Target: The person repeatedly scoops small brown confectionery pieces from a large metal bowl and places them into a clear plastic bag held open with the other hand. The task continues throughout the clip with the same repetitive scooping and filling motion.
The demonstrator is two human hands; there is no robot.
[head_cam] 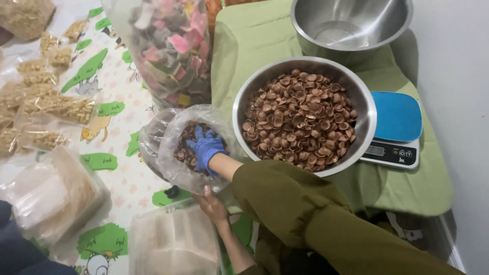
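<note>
Gloved right hand [205,147] inside snack bag [173,163]

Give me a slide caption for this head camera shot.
Blue-gloved right hand digs into a clear bag of brown shell-shaped snacks, bare left hand steadying it beside a full steel bowl.

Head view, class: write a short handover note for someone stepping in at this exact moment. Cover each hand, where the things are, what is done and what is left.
Right hand, in a blue glove, is inside the clear plastic bag, among brown round snacks.
Left hand, bare, grips the bag's lower edge.
Large steel bowl sits on the green-covered table, heaped with the same snacks, beside the blue scale. An empty steel bowl stands behind.
Done: the bag holds some snacks.
Left: the bowl is full; the bag is open and not on the scale.
</note>
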